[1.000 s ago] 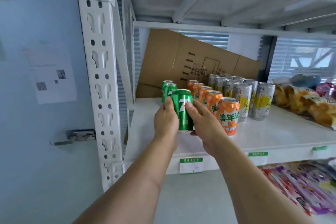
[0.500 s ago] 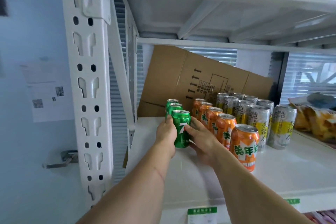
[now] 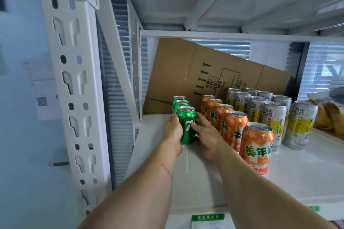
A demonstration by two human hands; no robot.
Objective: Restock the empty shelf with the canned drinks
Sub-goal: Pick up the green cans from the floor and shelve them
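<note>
can (image 3: 187, 127) near the shelf's (image 3: 204, 178) left edge, gripped at mid-wall between your left hand (image 3: 172, 133) and right hand (image 3: 205, 138); likely full, heavy, rigid, slick, so squeeze lightly.

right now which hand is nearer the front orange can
Right. The right hand grips the green can on the side facing the front orange can, close beside it; the left hand is on the green can's far side.

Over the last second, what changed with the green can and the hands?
Both hands, left hand and right hand, carried the green can from the shelf's front edge back into line behind two other green cans; it now appears to stand on the shelf. Neither hand let go. The orange row and silver cans look unmoved.
</note>
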